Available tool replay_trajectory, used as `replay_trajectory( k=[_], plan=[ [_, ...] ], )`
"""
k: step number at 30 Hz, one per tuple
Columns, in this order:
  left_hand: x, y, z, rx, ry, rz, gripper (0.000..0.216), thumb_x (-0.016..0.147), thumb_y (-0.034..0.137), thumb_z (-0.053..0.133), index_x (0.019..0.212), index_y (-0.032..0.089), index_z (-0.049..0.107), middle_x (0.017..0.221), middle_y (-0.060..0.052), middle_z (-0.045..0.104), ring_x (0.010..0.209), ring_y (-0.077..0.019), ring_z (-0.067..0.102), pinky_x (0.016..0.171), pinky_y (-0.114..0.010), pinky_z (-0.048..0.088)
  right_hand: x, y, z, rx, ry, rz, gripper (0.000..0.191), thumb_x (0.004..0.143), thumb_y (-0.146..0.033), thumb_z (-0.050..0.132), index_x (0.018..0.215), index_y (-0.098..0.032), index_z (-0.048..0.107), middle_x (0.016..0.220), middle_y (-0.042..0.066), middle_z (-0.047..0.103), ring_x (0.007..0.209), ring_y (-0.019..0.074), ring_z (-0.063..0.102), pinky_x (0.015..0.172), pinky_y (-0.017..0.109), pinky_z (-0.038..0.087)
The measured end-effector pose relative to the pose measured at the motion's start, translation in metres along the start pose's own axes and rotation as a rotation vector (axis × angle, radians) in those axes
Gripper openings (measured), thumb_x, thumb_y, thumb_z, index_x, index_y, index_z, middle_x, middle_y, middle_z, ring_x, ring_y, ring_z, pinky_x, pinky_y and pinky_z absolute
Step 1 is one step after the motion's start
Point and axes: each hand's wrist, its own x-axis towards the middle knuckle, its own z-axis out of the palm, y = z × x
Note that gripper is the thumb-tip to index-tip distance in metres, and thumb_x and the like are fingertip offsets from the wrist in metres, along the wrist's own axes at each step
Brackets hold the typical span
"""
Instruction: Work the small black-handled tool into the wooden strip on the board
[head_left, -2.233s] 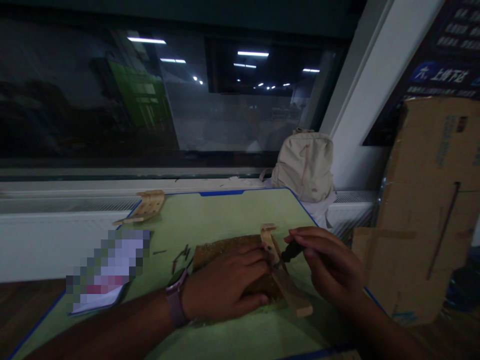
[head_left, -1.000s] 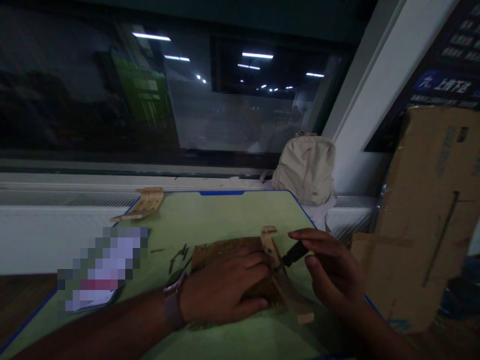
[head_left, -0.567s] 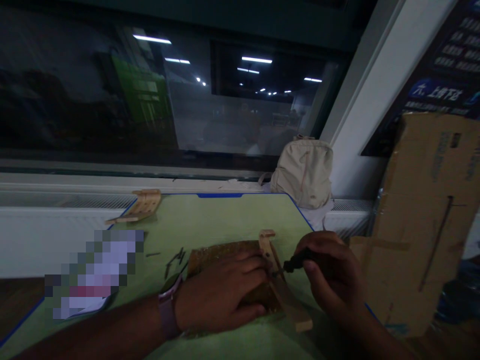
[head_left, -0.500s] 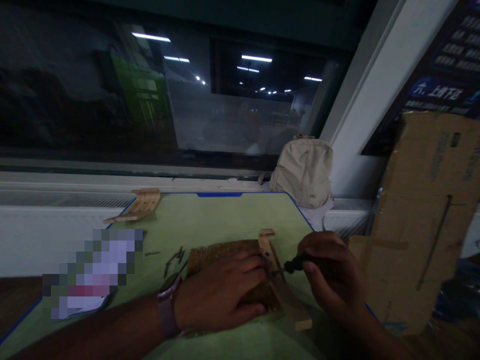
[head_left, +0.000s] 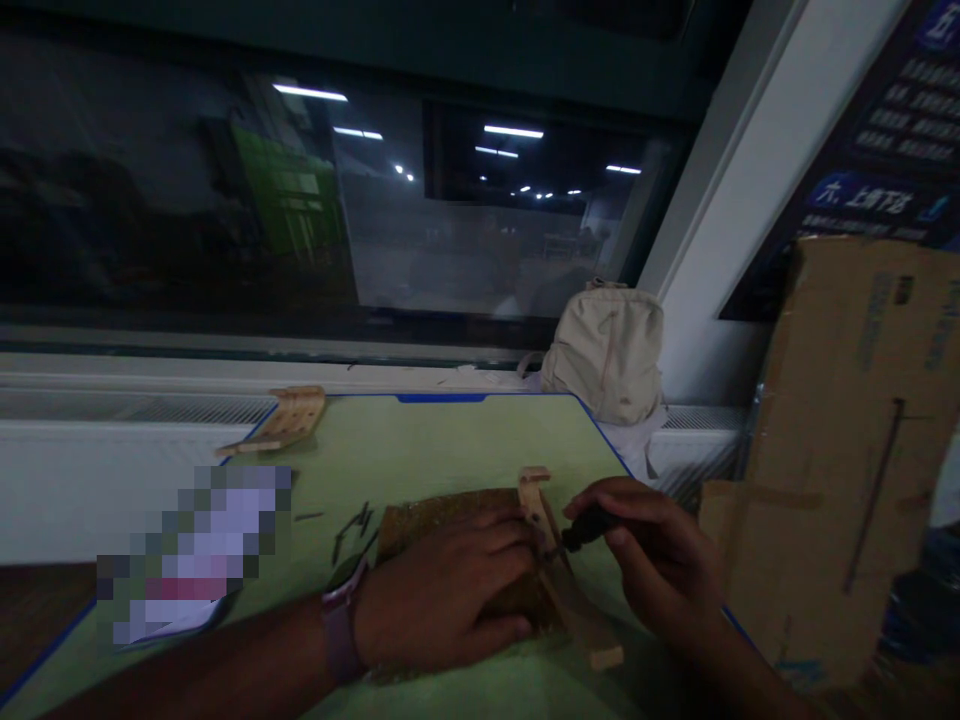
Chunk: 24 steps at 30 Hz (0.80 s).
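Pale wood marks the lower centre of the frame: a hooked wooden strip [head_left: 571,595] lies along the right edge of a brown pad [head_left: 421,512], its long axis slanting from the curled end down to the lower right. The right hand [head_left: 656,555] sits just to its right, fingers closed around a black-handled driver [head_left: 590,527] whose thin shaft slants leftward to the strip's middle — whether the tip is seated there cannot be told. The left hand [head_left: 454,590] is nearer, flat and loosely spread over the pad, grasping nothing, its fingertips apparently at the strip's left side. Above the curl, the green desk [head_left: 457,440] offers room up to its blue rim; its right edge passes close behind the right hand. Dark metal pieces [head_left: 351,532] lie left of the pad — further out, a curved wooden piece [head_left: 296,415] stands at the desk's far left corner.
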Motion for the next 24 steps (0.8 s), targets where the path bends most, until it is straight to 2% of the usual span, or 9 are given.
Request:
replay_trajectory(
  k=[3,6,10,13,15,18,24],
  plan=[
    [-0.0009,-0.0011,0.0002,-0.002,0.009,0.004,0.041,0.103,0.038,0.072,0.138,0.018,0.062,0.149,-0.016,0.065,0.145,-0.0347,0.057,0.128,-0.051,0.042,0.0004,0.0031,0.0003,0.014,0.075,-0.031,0.019,0.100,-0.018,0.073,0.116,-0.027,0.074,0.090,0.005,0.075,0.079,0.0208,0.076,0.060,0.032,0.064],
    [-0.0013,-0.0012,-0.0003,0.001,0.007,0.007,0.041,0.103,0.038,0.073,0.137,0.018,0.064,0.149,-0.016,0.066,0.146,-0.0351,0.056,0.128,-0.051,0.042,0.0000,0.0053,-0.0009,-0.069,0.111,-0.076,0.022,0.095,-0.017,0.079,0.113,-0.028,0.074,0.088,0.004,0.071,0.076,0.0203,0.071,0.059,0.032,0.061],
    [-0.0011,0.0000,-0.0019,0.011,-0.013,-0.020,0.040,0.103,0.039,0.073,0.135,0.017,0.065,0.148,-0.016,0.066,0.143,-0.0357,0.058,0.126,-0.051,0.045,-0.0014,0.0040,-0.0018,-0.125,0.068,-0.099,0.019,0.102,-0.028,0.069,0.120,-0.025,0.075,0.099,0.009,0.073,0.087,0.0238,0.075,0.065,0.038,0.065],
    [-0.0008,0.0008,-0.0029,0.012,-0.016,-0.025,0.041,0.102,0.038,0.074,0.136,0.017,0.065,0.147,-0.016,0.067,0.143,-0.0355,0.058,0.126,-0.050,0.044,-0.0027,0.0014,-0.0007,-0.091,0.036,-0.083,0.024,0.105,-0.021,0.064,0.126,-0.026,0.073,0.109,0.011,0.077,0.099,0.0250,0.079,0.077,0.042,0.069],
    [-0.0006,0.0008,-0.0033,-0.002,-0.012,-0.016,0.042,0.102,0.037,0.073,0.138,0.018,0.064,0.149,-0.016,0.066,0.146,-0.0348,0.056,0.127,-0.050,0.043,-0.0036,0.0003,0.0002,-0.066,0.008,-0.070,0.029,0.104,-0.014,0.062,0.128,-0.027,0.072,0.110,0.011,0.080,0.102,0.0245,0.080,0.079,0.040,0.070],
    [-0.0005,0.0001,-0.0030,-0.017,-0.006,-0.003,0.041,0.102,0.037,0.072,0.138,0.020,0.063,0.150,-0.015,0.065,0.148,-0.0340,0.054,0.128,-0.050,0.042,-0.0037,0.0006,0.0011,-0.026,-0.018,-0.051,0.031,0.103,-0.012,0.065,0.129,-0.028,0.071,0.105,0.010,0.080,0.097,0.0229,0.080,0.070,0.034,0.068],
    [0.0001,-0.0009,-0.0020,0.002,-0.013,-0.014,0.043,0.101,0.037,0.076,0.137,0.017,0.064,0.147,-0.016,0.065,0.145,-0.0349,0.056,0.128,-0.049,0.042,0.0009,0.0048,0.0024,-0.086,0.104,-0.122,0.026,0.094,-0.014,0.080,0.115,-0.027,0.072,0.089,0.003,0.070,0.079,0.0178,0.069,0.063,0.028,0.061]
  ],
)
